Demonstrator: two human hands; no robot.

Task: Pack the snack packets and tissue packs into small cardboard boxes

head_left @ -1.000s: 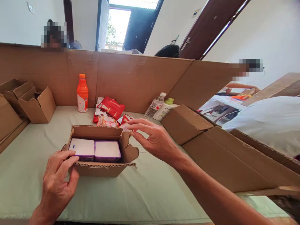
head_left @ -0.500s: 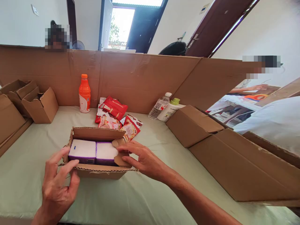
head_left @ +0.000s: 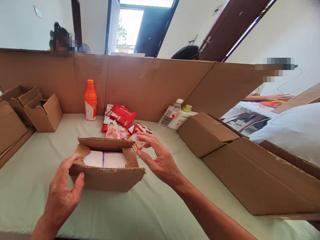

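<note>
One cardboard box (head_left: pixel 106 180), mouth up, long axis crosswise, right fingers (head_left: pixel 150 140) released, left fingers' (head_left: pixel 68 163) grip unclear

An orange bottle (head_left: pixel 90 103) stands upright near a tall cardboard partition (head_left: pixel 160 83). To its right, a clear bottle (head_left: pixel 170 115) sits just beside a white bottle (head_left: pixel 178 120) — this one green-capped. Small open cartons (head_left: pixel 47 116) cluster at far left; beyond the partition, a fan (head_left: pixel 84 48) and a dark brown door (head_left: pixel 230 31) show.

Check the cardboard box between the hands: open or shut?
The cardboard box is open: its end flaps fold inward, but white-topped packs show between them.
</note>
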